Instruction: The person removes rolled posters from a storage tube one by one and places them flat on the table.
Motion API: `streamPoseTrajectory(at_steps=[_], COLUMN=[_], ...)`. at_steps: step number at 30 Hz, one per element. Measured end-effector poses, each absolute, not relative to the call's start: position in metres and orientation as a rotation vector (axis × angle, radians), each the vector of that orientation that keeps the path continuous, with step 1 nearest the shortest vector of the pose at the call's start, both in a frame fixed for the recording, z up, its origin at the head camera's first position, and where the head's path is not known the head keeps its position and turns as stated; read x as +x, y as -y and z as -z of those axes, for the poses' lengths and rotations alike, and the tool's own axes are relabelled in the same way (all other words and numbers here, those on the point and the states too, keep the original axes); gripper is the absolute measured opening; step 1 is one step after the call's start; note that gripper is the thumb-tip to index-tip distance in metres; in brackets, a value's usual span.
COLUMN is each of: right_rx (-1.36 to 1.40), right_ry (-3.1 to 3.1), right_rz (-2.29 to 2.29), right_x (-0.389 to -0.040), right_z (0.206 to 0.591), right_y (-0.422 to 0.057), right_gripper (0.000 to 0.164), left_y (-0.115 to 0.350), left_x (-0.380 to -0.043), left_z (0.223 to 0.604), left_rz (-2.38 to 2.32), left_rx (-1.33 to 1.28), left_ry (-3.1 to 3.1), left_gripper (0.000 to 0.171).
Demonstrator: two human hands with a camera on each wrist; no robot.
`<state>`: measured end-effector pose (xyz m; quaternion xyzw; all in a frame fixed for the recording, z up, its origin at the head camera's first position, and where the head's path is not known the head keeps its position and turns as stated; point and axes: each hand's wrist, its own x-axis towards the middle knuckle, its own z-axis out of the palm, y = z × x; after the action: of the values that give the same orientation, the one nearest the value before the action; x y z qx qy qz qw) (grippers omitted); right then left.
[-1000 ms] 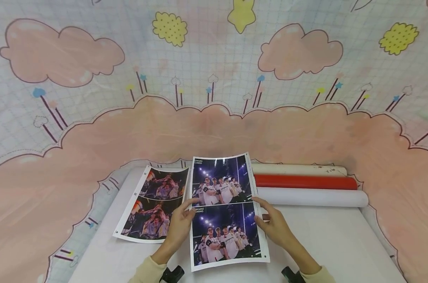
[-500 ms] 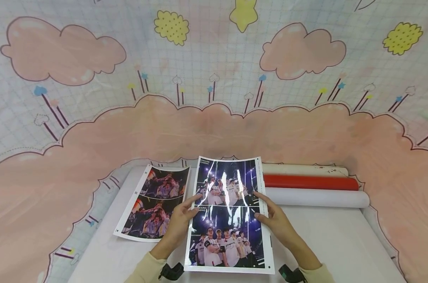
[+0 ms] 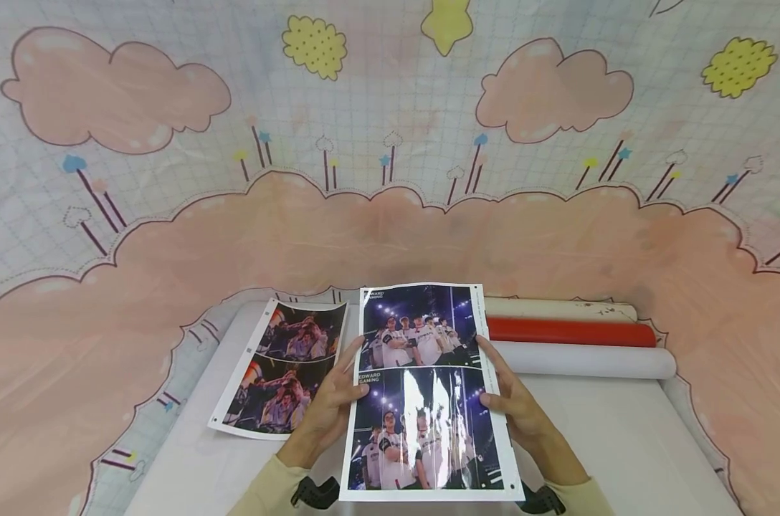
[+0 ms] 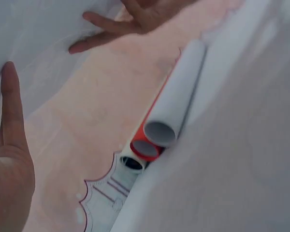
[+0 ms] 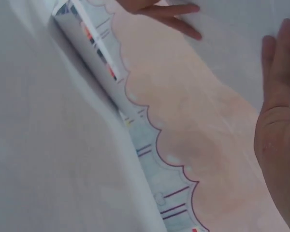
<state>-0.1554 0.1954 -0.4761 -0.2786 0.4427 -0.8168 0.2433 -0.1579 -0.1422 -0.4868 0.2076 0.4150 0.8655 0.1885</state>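
A glossy photo print [image 3: 422, 358] with two pictures of a group in white shirts is held up over the table, tilted so its face shows in the head view. My left hand [image 3: 328, 401] pinches its left edge, thumb in front and fingers behind. At the right edge my right hand [image 3: 525, 412] grips it likewise. Both wrist views look at the pale back of the print [image 4: 43, 43], with long fingers spread against it. To the left, a second photo print [image 3: 283, 373] with two darker pictures lies on the table, its edges curling up.
Behind the held print at the right lie a white roll [image 3: 583, 360], a red roll [image 3: 571, 332] and a cream roll [image 3: 558, 310], side by side; their hollow ends show in the left wrist view. A cloud-patterned cloth [image 3: 390, 236] surrounds the white table [image 3: 603, 423].
The held print has shifted slightly right and tilted differently, its glare appearing on the upper picture and then on the lower one. Both hands keep hold of it. The second print stays put.
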Motion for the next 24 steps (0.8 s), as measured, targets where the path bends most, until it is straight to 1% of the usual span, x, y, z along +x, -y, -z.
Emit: streamPoseTrajectory(at_steps=[5, 10, 17, 20, 24], right_rx=[-0.797, -0.744, -0.689, -0.671, -0.640], right_ry=[-1.006, -0.964, -1.016, -1.067, -1.242], right_rz=[2.300, 2.350, 2.315, 2.300, 2.276], right_x=[-0.157, -0.155, -0.152, -0.151, -0.151], right_z=[0.477, 0.482, 0.490, 0.492, 0.495], right_y=[-0.188, -0.180, -0.178, -0.181, -0.190], right_gripper=[0.090, 0.087, 0.087, 0.088, 0.090], left_y=[0.129, 0.112, 0.101, 0.102, 0.112], left_x=[-0.155, -0.151, -0.146, -0.147, -0.150], left_z=[0.484, 0.486, 0.489, 0.490, 0.494], left_rz=[-2.461, -2.515, -2.525, -2.495, -2.410], left_rx=[0.484, 0.388, 0.367, 0.345, 0.256], left_ry=[-1.136, -1.033, -0.891, -1.027, -1.368], left_gripper=[0.084, 0.084, 0.085, 0.087, 0.088])
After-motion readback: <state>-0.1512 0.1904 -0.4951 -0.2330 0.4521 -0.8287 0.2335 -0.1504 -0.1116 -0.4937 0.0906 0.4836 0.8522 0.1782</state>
